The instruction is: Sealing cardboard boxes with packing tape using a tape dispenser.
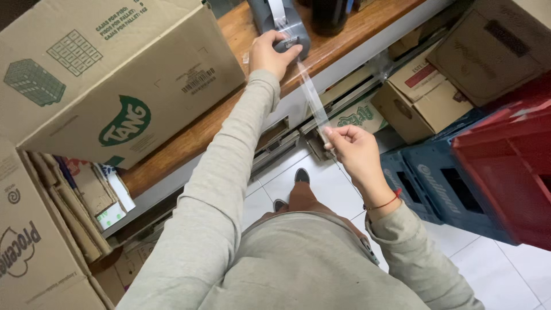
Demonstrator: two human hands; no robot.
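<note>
A grey tape dispenser (274, 17) stands on the wooden counter (189, 135). My left hand (270, 54) presses on its front end by the cutter. A strip of clear tape (313, 97) runs taut from the dispenser down to my right hand (353, 150), which pinches the free end between thumb and fingers. A red string is tied around my right wrist.
A large cardboard box (109, 74) sits on the counter at left. More cartons (427, 95) lie under and beside the counter. Red (511, 166) and blue (436, 189) plastic crates stand at right on the white tiled floor. A dark bottle (330, 14) stands behind the dispenser.
</note>
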